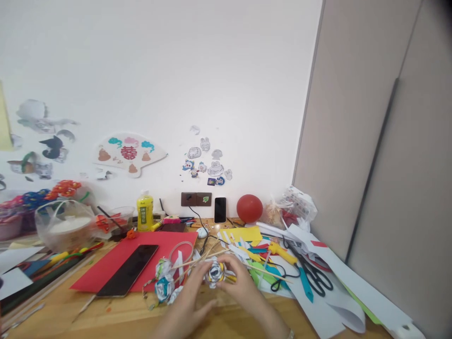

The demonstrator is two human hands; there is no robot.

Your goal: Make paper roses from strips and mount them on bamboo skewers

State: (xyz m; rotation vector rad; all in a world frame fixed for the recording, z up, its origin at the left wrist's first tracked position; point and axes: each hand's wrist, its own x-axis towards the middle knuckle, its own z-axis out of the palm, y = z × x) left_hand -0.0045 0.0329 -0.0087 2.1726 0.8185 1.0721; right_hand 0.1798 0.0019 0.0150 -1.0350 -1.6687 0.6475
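Both hands: in the head view, close together near the front of the wooden table (pixel 127 320). The right hand (pixel 242 282) pinches the paper flower (pixel 216 273) from its right side; the left hand (pixel 190 289) has its fingers against the left side, the thumb standing apart below, and whether those fingers grip or merely touch cannot be told.
Paper flower: between the two hands, white with dark and yellow parts, its crumpled face turned toward the camera.
Other flowers: a teal-and-white rolled bloom (pixel 163 288) just left of the left hand, more crumpled paper beside it.
Sticks: several thin, pale ones behind the hands, reaching out to both sides.
Red sheet: the red paper (pixel 169 240) lies flat to the left, a black tablet-like slab (pixel 129 270) slanting across it.
Cutting side: to the right, black-handled scissors (pixel 316 280) on white paper (pixel 310 310), with a yellow glue gun (pixel 282 253) near them among coloured scraps.
Back edge: yellow bottle (pixel 144 213), upright phone (pixel 220 210) and red balloon-like ball (pixel 249 208) stand near the wall (pixel 197 61).
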